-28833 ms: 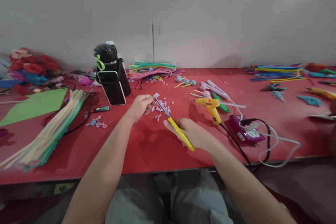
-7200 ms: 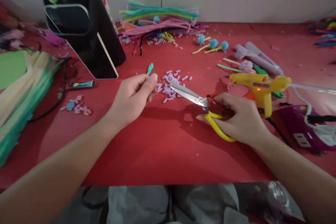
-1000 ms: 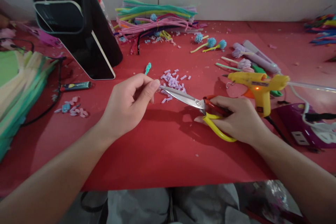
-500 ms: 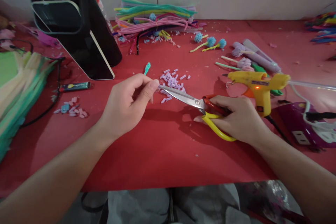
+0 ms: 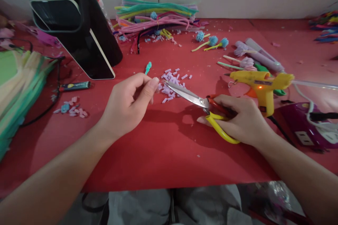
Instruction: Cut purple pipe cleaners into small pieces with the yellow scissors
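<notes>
My left hand (image 5: 129,103) pinches a short teal pipe-cleaner piece (image 5: 148,67) between thumb and forefinger, its tip sticking up past my fingers. My right hand (image 5: 239,119) grips yellow-handled scissors (image 5: 196,100), blades closed and pointing left toward a heap of small lilac cut bits (image 5: 173,81) on the red table (image 5: 158,147). The blade tips lie a little right of my left thumb.
A black stand with a phone (image 5: 74,31) sits back left, a pipe-cleaner bundle (image 5: 155,15) behind. A lit yellow glue gun (image 5: 261,84) and purple power strip (image 5: 306,126) lie right of my right hand. Pom-pom stems (image 5: 211,44), a small tube (image 5: 75,86), and pale strips (image 5: 18,91) lie around.
The scissors' tips have drawn slightly right, away from my left thumb. My left hand keeps its pinch on the teal piece.
</notes>
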Demonstrator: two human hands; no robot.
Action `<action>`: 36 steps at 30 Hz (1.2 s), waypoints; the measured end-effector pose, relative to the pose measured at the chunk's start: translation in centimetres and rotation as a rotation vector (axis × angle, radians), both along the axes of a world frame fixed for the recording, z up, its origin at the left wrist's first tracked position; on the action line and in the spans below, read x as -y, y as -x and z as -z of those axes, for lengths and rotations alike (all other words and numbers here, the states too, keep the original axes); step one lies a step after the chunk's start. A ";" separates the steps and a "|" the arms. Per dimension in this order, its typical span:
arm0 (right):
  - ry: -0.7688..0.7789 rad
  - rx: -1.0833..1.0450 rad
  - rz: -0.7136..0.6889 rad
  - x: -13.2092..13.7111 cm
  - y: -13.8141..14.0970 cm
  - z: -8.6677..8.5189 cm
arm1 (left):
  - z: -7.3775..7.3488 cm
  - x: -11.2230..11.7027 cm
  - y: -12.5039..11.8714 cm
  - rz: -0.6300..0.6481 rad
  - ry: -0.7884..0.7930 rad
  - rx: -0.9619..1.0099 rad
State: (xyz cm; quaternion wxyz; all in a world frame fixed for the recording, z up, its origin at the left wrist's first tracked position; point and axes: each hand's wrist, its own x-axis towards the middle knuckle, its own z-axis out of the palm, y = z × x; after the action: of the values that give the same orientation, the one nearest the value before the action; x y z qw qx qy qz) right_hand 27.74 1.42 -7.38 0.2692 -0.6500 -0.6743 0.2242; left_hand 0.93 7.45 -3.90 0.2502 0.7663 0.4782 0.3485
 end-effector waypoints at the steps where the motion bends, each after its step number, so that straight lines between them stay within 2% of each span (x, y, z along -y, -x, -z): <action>1: 0.001 0.000 -0.003 0.0 0.0 0.0 | 0.0 0.0 0.0 -0.002 0.000 -0.003; 9: -0.024 -0.022 -0.057 -0.2 0.1 0.0 | -0.1 0.2 -0.1 -0.004 -0.020 -0.029; 20: -0.035 0.016 -0.022 -0.1 0.0 0.1 | -0.2 0.3 -0.2 -0.011 -0.006 -0.043; 36: -0.083 0.042 -0.057 -0.2 0.2 0.1 | 0.0 0.5 -0.4 0.004 0.026 -0.026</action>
State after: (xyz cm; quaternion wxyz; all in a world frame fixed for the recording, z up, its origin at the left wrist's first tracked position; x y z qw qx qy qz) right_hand 27.58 1.62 -7.51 0.2749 -0.6235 -0.7068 0.1900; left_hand 1.30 6.94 -3.86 0.2548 0.7684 0.4844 0.3316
